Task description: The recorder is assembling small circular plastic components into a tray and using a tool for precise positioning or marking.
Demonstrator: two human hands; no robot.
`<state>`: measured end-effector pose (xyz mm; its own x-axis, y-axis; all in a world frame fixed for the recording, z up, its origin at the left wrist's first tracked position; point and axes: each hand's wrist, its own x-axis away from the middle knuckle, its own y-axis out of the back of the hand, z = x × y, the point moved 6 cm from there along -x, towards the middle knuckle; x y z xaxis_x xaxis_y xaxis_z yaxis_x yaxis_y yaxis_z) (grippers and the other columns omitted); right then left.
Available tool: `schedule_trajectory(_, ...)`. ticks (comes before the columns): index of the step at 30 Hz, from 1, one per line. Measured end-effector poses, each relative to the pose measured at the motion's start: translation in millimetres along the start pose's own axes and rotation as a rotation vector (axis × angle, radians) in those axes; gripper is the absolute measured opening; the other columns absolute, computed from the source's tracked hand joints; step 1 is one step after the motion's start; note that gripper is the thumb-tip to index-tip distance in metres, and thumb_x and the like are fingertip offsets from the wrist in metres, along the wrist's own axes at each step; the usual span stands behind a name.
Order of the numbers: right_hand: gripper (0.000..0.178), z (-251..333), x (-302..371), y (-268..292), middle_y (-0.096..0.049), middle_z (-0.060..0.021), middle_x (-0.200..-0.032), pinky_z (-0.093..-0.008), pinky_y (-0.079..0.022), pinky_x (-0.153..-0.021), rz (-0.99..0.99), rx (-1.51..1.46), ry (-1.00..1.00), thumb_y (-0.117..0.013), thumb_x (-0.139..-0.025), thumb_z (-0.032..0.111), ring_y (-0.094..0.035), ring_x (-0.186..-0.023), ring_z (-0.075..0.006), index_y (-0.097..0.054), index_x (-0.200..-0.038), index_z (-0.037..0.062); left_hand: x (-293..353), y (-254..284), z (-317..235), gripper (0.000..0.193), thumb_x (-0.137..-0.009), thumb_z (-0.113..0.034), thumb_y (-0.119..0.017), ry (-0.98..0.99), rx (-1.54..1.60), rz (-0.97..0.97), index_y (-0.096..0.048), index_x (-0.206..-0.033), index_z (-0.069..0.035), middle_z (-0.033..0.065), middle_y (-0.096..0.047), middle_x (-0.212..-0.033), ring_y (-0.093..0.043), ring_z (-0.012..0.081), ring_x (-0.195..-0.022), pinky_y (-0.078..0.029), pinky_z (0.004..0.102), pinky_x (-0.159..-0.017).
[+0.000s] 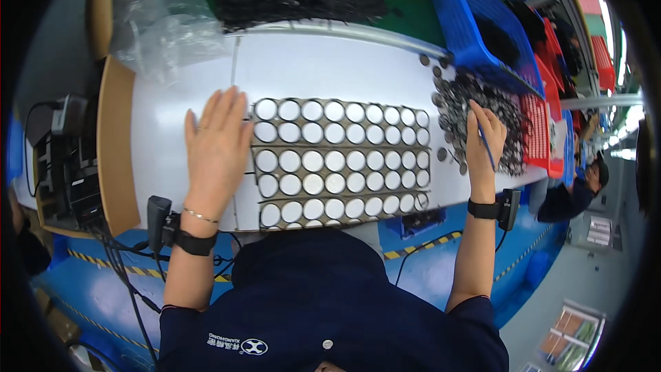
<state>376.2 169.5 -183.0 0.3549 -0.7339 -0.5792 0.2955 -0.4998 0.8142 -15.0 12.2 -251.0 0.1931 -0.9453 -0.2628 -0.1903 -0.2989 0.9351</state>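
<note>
While the left hand (217,141) lies palm down and flat at nine o'clock, fingers stretched long and holding nothing that shows, the right hand (487,134) is out at three o'clock, half curled around a slim blue tool (487,148). And look where those fingertips are: right over the heap of dark discs (451,114)! Whether they pinch a disc as well, I cannot tell from here.

Centre stage, the strips of white circles ringed in black (334,160) lie row on row across the worktop (172,110), the left thumb just beside their nine o'clock edge; contact is too close to call.

So how to play this well? Taking single discs from the loose fringe at the heap's nine o'clock side looks cleaner than digging into the pile. A light grip on the tool should leave the fingertips free, and a calm left hand should spare those strips a nudge. Watch that sleeve, too: the red basket (533,127) sits close, at three o'clock of the heap.
</note>
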Motion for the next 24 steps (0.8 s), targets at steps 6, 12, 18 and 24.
schedule_trajectory(6, 0.020, 26.0, 81.2, 35.0, -0.073, -0.0132, -0.101, -0.0367, -0.052, -0.083, 0.137, -0.375, -0.331, -0.071, -0.092, 0.005, -0.067, -0.093, -0.0263, -0.074, -0.112, 0.0041, 4.9, 5.2, -80.1, 0.046, -0.095, -0.013, -0.065, -0.220, 0.134, 0.055, -0.057, -0.140, -0.007, 0.0098, -0.055, -0.147, -0.047, 0.0293, -0.141, -0.026, 0.0578, -0.118)
schedule_trajectory(12, 0.022, 54.7, 118.1, 37.4, -0.071, -0.0129, -0.100, -0.0345, -0.052, -0.083, 0.174, -0.532, -0.316, -0.075, -0.088, 0.004, -0.066, -0.095, -0.0261, -0.076, -0.110, 0.0036, 21.0, -0.1, -166.1, 0.038, -0.091, -0.012, -0.068, -0.473, 0.158, 0.136, -0.064, -0.128, -0.004, 0.0075, -0.059, -0.140, -0.052, 0.0259, -0.136, -0.025, 0.0652, -0.116)
schedule_trajectory(18, 0.019, 46.9, 132.5, 31.4, -0.073, -0.0134, -0.101, -0.0344, -0.052, -0.085, 0.179, -0.685, -0.461, -0.075, -0.088, 0.008, -0.067, -0.096, -0.0269, -0.077, -0.107, 0.0039, 27.6, -15.9, -217.3, 0.041, -0.092, -0.015, -0.068, -0.692, 0.250, 0.147, -0.063, -0.130, -0.004, 0.0071, -0.059, -0.138, -0.051, 0.0256, -0.136, -0.028, 0.0669, -0.115)
schedule_trajectory(24, 0.019, 47.5, 136.2, 25.7, -0.073, -0.0121, -0.101, -0.0355, -0.051, -0.087, 0.156, -0.705, -0.440, -0.076, -0.087, 0.008, -0.066, -0.097, -0.0271, -0.077, -0.106, 0.0055, 37.1, -36.9, -233.4, 0.046, -0.093, -0.024, -0.069, -0.729, 0.272, 0.220, -0.061, -0.136, -0.008, 0.0061, -0.057, -0.142, -0.045, 0.0272, -0.141, -0.029, 0.0672, -0.113)
